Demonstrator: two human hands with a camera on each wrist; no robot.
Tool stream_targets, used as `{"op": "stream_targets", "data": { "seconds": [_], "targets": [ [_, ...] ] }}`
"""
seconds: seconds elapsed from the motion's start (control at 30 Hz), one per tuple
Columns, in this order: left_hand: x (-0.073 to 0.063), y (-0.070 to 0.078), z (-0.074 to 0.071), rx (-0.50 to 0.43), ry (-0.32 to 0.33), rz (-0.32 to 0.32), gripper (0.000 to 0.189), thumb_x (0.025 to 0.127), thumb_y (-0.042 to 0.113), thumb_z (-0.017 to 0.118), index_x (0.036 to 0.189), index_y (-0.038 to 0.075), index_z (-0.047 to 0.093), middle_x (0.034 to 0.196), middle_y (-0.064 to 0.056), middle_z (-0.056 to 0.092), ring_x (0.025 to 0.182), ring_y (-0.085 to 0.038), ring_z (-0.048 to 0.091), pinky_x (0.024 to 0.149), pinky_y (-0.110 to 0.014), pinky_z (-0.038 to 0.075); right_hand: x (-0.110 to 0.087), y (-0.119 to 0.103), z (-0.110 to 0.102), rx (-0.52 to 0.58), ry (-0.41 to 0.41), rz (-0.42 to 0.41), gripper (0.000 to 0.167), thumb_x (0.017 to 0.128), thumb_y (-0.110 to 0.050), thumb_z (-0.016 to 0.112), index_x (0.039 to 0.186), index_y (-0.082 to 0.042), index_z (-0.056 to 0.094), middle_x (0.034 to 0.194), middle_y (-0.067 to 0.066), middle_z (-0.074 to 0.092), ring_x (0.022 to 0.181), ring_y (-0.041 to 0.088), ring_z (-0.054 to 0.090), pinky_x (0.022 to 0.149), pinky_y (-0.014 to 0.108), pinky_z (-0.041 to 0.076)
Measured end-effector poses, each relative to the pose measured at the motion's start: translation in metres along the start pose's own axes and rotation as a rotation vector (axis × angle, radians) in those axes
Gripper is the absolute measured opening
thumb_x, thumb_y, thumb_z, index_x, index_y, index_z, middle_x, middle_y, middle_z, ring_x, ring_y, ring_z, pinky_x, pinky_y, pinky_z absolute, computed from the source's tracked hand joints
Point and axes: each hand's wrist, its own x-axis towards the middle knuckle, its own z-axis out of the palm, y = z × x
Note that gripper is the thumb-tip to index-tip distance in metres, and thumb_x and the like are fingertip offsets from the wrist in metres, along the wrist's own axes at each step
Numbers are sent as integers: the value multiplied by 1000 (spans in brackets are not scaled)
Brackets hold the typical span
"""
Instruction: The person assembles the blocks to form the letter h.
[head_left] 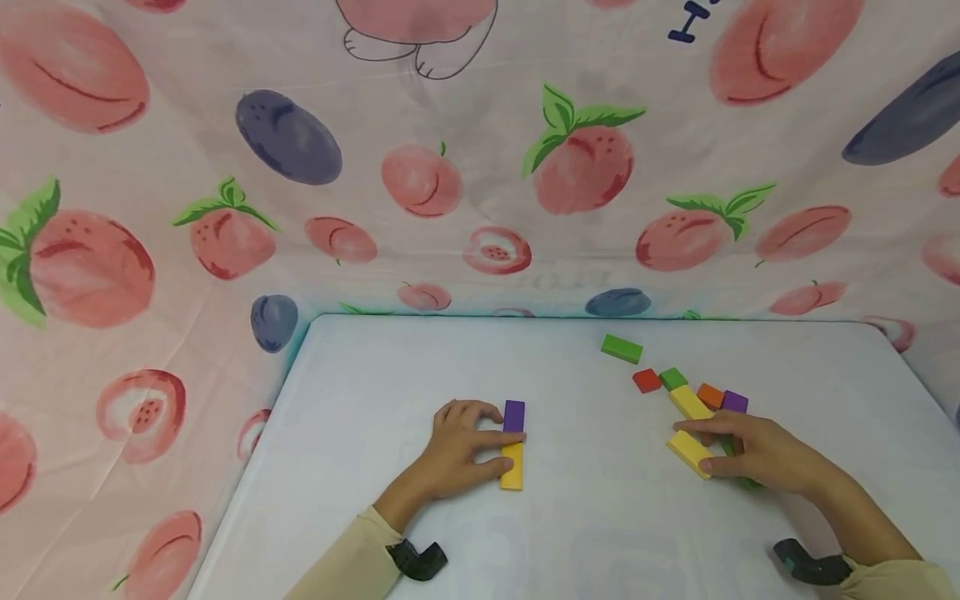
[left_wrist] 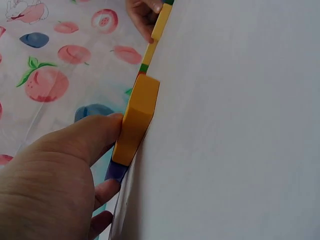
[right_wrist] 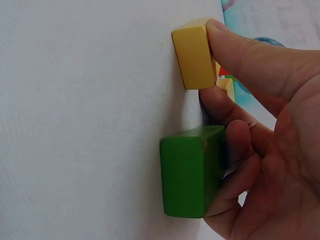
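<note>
In the head view, my left hand [head_left: 465, 450] has its thumb and index finger on a yellow block [head_left: 512, 477]. A purple block [head_left: 514, 415] stands end to end with it, the other fingertips close to its left side. To the right, my right hand [head_left: 772, 454] pinches another yellow block [head_left: 686, 450] between thumb and index finger. The right wrist view shows that yellow block [right_wrist: 194, 57] at the thumb tip, and a green block [right_wrist: 182, 175] beside the curled fingers. In the head view this green block is mostly hidden under the hand.
Beyond my right hand lie a third yellow block [head_left: 690, 402], a small green block [head_left: 673, 378], a red block [head_left: 647, 381], an orange block [head_left: 710, 395] and a purple block [head_left: 734, 402]. Farther back is a longer green block [head_left: 622, 348]. Fruit-print cloth [head_left: 480, 183] borders the white table [head_left: 390, 358].
</note>
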Motion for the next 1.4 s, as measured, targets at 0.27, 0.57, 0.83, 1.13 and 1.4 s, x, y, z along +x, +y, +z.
{"op": "stream_targets", "data": {
  "seconds": [0.27, 0.57, 0.83, 1.13, 1.4],
  "targets": [
    [-1, 5, 2, -3, 44, -25, 38, 92, 42, 72, 130, 41, 70, 114, 12, 57, 123, -17, 40, 112, -58, 22, 0, 0, 1, 19, -4, -8, 58, 85, -41, 80, 138, -24, 65, 113, 1, 63, 110, 25, 55, 84, 45, 55],
    [1, 5, 1, -32, 24, -46, 40, 92, 43, 72, 132, 38, 69, 115, 12, 63, 126, -18, 41, 113, -59, 20, 0, 1, 1, 6, 9, -28, 55, 86, -42, 79, 137, -26, 66, 109, -2, 61, 101, 8, 53, 83, 37, 51],
    [1, 3, -1, -39, 11, -37, 41, 91, 47, 73, 131, 35, 70, 115, 11, 64, 126, -19, 41, 112, -59, 20, -1, 1, 3, 32, 33, -32, 54, 85, -40, 81, 135, -24, 66, 107, -2, 59, 93, 6, 49, 70, 23, 43],
    [2, 3, -2, -36, 6, -43, 43, 89, 50, 75, 130, 37, 70, 116, 12, 64, 127, -19, 41, 112, -60, 20, -3, -2, 5, 62, 64, -26, 53, 83, -36, 84, 130, -22, 65, 108, 0, 60, 78, 9, 46, 61, 24, 37],
    [2, 3, -1, -24, 16, -40, 44, 88, 51, 75, 129, 38, 71, 116, 12, 65, 127, -19, 41, 112, -59, 21, -1, -10, 4, 20, 38, 50, 60, 78, -38, 87, 130, -19, 60, 109, 2, 70, 85, 16, 52, 62, 23, 45]
  ]
}}
